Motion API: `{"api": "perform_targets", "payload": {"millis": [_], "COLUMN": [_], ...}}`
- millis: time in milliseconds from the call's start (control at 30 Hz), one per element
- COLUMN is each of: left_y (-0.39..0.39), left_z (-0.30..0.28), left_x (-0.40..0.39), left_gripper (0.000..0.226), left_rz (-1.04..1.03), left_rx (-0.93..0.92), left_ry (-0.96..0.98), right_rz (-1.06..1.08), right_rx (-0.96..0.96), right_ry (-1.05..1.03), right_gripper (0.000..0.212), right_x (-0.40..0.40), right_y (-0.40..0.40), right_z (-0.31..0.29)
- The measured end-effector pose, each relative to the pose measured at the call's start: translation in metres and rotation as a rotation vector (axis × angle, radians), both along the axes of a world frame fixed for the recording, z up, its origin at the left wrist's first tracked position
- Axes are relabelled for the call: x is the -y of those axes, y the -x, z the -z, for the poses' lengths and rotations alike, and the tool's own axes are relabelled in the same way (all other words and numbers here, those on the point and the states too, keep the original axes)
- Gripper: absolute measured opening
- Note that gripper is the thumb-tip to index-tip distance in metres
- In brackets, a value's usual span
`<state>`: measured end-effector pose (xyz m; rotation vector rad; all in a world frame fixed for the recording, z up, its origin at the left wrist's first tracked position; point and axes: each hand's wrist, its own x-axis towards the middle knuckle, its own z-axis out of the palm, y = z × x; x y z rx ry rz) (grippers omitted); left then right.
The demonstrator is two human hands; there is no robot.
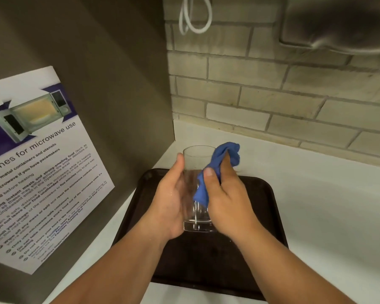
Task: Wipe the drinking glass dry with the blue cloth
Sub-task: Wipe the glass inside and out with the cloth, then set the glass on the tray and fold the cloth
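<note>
A clear drinking glass (195, 163) is held upright above a dark tray (259, 194). My left hand (169, 198) wraps around the glass's left side, thumb up near the rim. My right hand (226, 200) grips a bunched blue cloth (226, 153) and presses it against the glass's right side. Part of the cloth sticks up above my fingers beside the rim, and part lies under my thumb against the wall of the glass. Droplets show on the lower part of the glass.
The tray rests on a white counter (327, 194) in a corner. A grey panel with a microwave-use poster (37, 163) stands close on the left. A brick wall (272, 95) runs behind, with a white cord (195, 18) hanging and a metal fixture (338, 25) overhead.
</note>
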<state>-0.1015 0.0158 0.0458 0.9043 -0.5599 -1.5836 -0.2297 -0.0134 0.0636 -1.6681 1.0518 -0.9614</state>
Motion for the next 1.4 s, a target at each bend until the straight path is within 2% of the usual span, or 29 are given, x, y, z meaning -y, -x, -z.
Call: {"api": "perform_targets", "payload": {"millis": [67,167,267,367,467,533,633,733,800,867,1000,1100,1233,1300,1400], "left_y": [0.003,0.004,0.006,0.004,0.001,-0.005,-0.016,-0.034,-0.047,-0.056,-0.059,-0.063,-0.073,-0.071,-0.048], "left_z": [-0.007,-0.005,-0.001,0.005,0.005,0.005,0.001,0.008,0.018,0.033,0.069,0.079,0.038,-0.003,-0.059], "left_x": [0.001,0.007,0.011,0.014,0.015,0.018,0.02,0.02,0.014,0.005,-0.016,-0.025,-0.025,-0.016,0.014], "left_gripper": [0.071,0.067,0.051,0.043,0.055,0.06,0.067,0.065,0.063,0.066,0.074,0.077,0.107,0.099,0.075], "left_rz": [0.033,-0.069,-0.261,-0.373,-0.319,-0.278,-0.289,-0.384,-0.422,-0.394,-0.313,-0.223,-0.055,-0.068,0.093], "left_rx": [-0.003,0.013,0.017,0.193,0.401,0.531,0.625,0.543,0.496,0.525,0.603,0.706,0.806,0.9,1.223], "left_ry": [0.024,0.021,0.053,0.202,0.392,0.474,0.489,0.479,0.437,0.376,0.259,0.219,0.243,0.327,0.414], "right_rz": [0.038,0.062,0.026,-0.024,-0.116,-0.168,-0.209,-0.183,-0.089,-0.033,-0.153,-0.347,-0.585,-0.707,-0.867], "right_rx": [0.132,0.301,0.376,0.538,0.743,0.814,0.82,0.792,0.777,0.812,0.902,0.837,0.545,0.398,0.248], "right_ry": [-0.183,-0.486,-0.628,-0.785,-1.005,-1.092,-1.14,-1.099,-1.04,-0.992,-0.957,-0.927,-0.89,-0.893,-0.865], "right_gripper": [0.034,0.044,0.048,0.053,0.064,0.07,0.072,0.069,0.065,0.066,0.088,0.091,0.063,0.061,0.055], "right_x": [0.011,0.015,0.011,0.01,0.014,0.014,0.009,0.011,0.02,0.031,0.051,0.06,0.069,0.072,0.073], "right_y": [-0.004,-0.002,0.001,0.004,0.007,0.009,0.013,0.023,0.033,0.045,0.061,0.067,0.07,0.063,0.047], "right_z": [-0.002,0.0,0.01,0.018,0.018,0.019,0.027,0.037,0.043,0.04,0.019,0.007,-0.007,-0.016,-0.032]}}
